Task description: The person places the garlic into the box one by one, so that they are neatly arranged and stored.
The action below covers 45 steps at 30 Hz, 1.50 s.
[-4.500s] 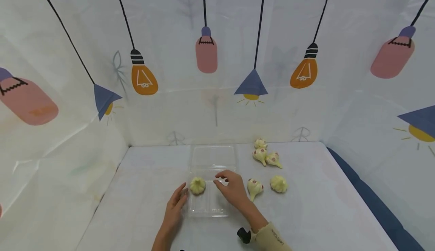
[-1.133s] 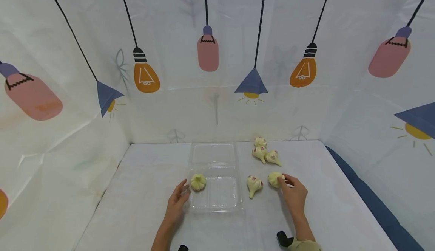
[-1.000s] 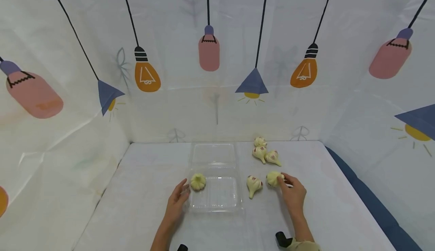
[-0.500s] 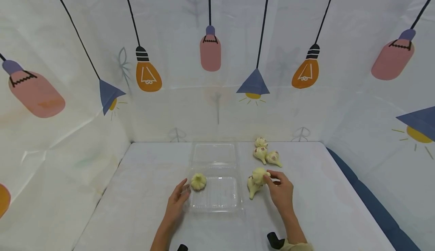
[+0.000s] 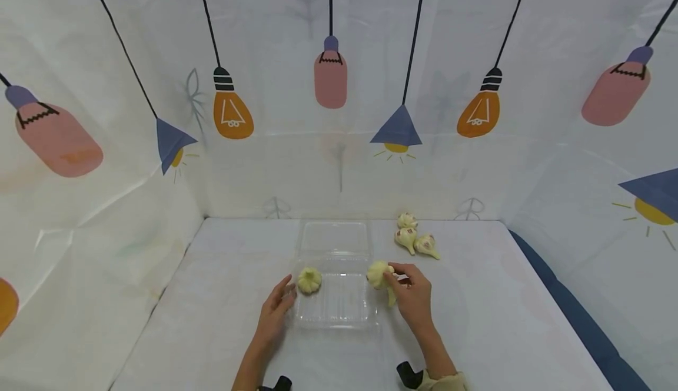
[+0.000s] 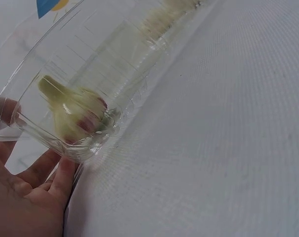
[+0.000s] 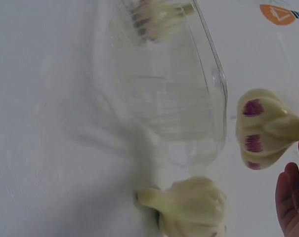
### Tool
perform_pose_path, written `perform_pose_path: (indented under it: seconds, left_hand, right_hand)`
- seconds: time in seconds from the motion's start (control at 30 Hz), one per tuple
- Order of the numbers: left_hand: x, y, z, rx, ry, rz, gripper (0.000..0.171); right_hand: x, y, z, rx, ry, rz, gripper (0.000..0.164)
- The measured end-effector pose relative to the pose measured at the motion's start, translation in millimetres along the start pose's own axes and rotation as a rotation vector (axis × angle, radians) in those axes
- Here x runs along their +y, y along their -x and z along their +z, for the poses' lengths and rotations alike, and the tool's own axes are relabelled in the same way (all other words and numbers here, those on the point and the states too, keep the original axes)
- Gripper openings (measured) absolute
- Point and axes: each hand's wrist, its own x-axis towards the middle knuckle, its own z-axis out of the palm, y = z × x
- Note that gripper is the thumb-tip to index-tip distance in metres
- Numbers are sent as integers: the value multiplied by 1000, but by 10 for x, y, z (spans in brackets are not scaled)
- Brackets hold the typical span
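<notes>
My right hand (image 5: 415, 297) pinches a garlic bulb (image 5: 377, 274) by its stem, raised near the right rim of an open clear plastic clamshell container (image 5: 339, 324). In the right wrist view that held garlic bulb (image 7: 260, 129) shows purple patches. Below it, another garlic bulb (image 7: 193, 207) lies on the table just outside the container, mostly hidden in the head view. One garlic bulb (image 5: 309, 281) sits stem-up inside, at the container's left end. My left hand (image 5: 272, 314) touches the container's left side with extended fingers (image 6: 63, 180).
Three more garlic bulbs (image 5: 406, 239) lie grouped at the back right of the white table (image 5: 212, 320). The container's lid (image 5: 335, 238) lies folded back toward the rear wall. A printed sheet with lamp pictures surrounds the table.
My right hand has reached right from the container, taken a garlic bulb and carried it left, over the lying one, to the container's right edge. My left hand stays at the container's left side.
</notes>
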Motion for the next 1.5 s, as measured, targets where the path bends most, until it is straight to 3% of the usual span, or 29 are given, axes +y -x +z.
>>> perform_pose_path:
  seconds: [0.3,0.57,1.13,1.5]
  left_hand:
    - [-13,22,16,15,17,-47,48]
    - [-27,-3,6,14,1,-19,46]
    - [-18,0,4,4,28,-38,47]
    - [6,-5,2,4,16,-31,46]
  right_hand:
    - [-59,104,260,-72,-3,-46,20]
    - [-68,126,410,-107,-6,-132,20]
    - [-17,302,680,-160,-57,-184,21]
    - [-123,364,864,-227,-46,-190,20]
